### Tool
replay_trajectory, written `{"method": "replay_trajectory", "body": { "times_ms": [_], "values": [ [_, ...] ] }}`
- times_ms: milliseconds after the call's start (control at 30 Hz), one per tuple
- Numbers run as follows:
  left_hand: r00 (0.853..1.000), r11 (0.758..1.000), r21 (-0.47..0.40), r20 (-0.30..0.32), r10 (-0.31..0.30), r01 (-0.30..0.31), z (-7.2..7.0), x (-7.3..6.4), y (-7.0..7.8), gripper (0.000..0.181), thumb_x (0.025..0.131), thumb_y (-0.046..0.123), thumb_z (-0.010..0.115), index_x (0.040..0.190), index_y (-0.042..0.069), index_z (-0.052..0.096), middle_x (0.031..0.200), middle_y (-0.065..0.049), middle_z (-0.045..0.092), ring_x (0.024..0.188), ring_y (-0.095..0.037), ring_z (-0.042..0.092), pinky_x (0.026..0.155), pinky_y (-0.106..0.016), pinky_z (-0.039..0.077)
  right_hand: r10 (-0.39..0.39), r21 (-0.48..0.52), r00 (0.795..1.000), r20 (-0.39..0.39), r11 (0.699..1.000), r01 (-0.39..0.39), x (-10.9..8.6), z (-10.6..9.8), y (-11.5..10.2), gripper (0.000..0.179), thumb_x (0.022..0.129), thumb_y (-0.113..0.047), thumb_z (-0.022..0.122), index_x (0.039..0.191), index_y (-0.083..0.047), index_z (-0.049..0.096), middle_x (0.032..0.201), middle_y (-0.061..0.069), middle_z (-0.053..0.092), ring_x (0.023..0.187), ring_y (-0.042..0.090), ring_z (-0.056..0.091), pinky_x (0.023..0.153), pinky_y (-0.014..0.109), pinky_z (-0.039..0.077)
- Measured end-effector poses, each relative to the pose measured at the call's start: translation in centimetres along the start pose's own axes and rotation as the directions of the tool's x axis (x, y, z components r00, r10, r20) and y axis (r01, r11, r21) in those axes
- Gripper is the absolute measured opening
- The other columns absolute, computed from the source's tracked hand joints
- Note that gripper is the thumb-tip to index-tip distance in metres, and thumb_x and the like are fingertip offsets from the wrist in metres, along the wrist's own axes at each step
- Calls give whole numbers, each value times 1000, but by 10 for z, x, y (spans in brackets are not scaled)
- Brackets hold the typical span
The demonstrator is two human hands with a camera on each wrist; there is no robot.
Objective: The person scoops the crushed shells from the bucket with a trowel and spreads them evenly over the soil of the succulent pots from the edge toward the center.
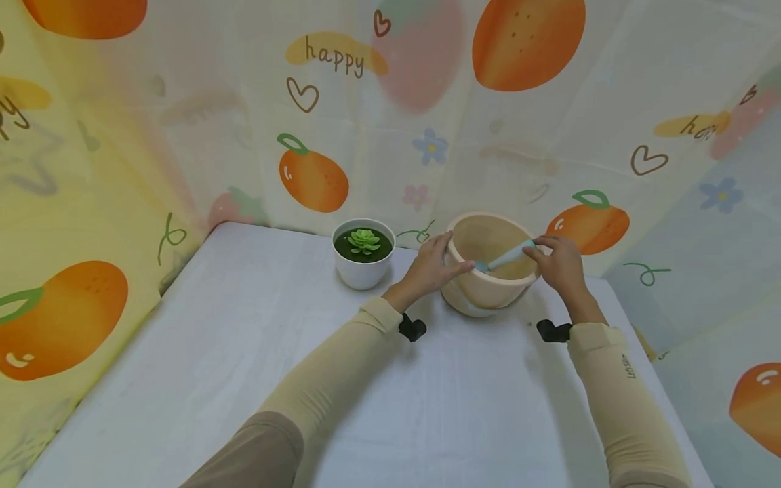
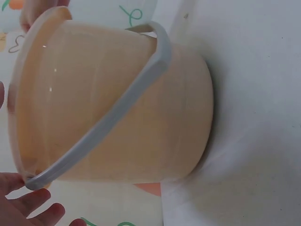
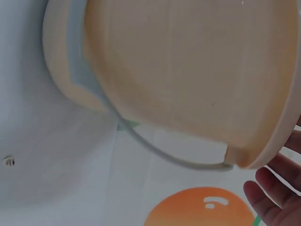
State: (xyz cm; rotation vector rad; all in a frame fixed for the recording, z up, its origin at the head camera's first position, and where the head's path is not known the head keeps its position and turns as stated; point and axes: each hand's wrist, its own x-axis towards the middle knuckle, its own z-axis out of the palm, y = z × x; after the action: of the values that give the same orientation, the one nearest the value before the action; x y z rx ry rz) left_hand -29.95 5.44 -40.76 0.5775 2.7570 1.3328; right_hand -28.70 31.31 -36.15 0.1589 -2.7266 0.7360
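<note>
A peach-coloured bucket (image 1: 482,291) stands upright on the table, its grey carrying handle (image 2: 113,115) hanging down across the outer wall. My left hand (image 1: 430,268) holds the rim on the left, with the thumb along the near edge and the fingers by the handle's pivot. Over the opening, my right hand (image 1: 560,264) pinches the end of a slim light-blue tool (image 1: 511,255). This tool slants down to the left across the bucket's mouth, its darker blue end close to the left thumb. The right wrist view shows several right-hand fingers (image 3: 277,188) beside the rim.
Left of the bucket stands a white pot (image 1: 363,271) with a green succulent (image 1: 363,241). White cloth covers the table (image 1: 464,407). A fruit-printed curtain (image 1: 378,102) hangs right behind the table's back edge. A tiny speck (image 3: 9,161) lies near the bucket.
</note>
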Motion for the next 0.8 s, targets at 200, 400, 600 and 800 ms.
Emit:
{"method": "replay_trajectory", "body": {
  "times_ms": [200,400,600,800],
  "values": [
    [999,1000,-16,-33,18,-18,5,2,-4,94,86,53,67,156,10,20,158,-16,30,146,-31,30,116,-47,34,14,71,1000,1,997,-14,7,4,-13,40,94,-21,65,120,10,63,110,32,66,101,44,62,87,52,51],
    [997,999,-6,-56,43,-44,9,2,-8,94,86,54,67,156,11,20,160,-13,27,148,-31,25,117,-48,31,180,220,983,42,958,-185,17,13,-31,43,92,-22,67,121,9,61,101,26,69,64,3,64,62,13,49],
    [996,999,-27,-81,41,-44,12,2,-11,93,86,53,68,156,12,22,160,-11,27,148,-30,25,117,-48,32,288,338,956,54,896,-289,26,30,-42,39,88,-26,72,102,10,65,72,2,66,50,-6,57,55,10,48],
    [996,998,-54,-80,37,-41,12,3,-10,93,86,51,69,156,12,21,161,-9,26,149,-28,24,117,-47,31,245,173,969,38,953,-248,28,30,-51,38,90,-32,70,95,6,64,85,20,72,55,2,58,54,15,46]
  ]
}}
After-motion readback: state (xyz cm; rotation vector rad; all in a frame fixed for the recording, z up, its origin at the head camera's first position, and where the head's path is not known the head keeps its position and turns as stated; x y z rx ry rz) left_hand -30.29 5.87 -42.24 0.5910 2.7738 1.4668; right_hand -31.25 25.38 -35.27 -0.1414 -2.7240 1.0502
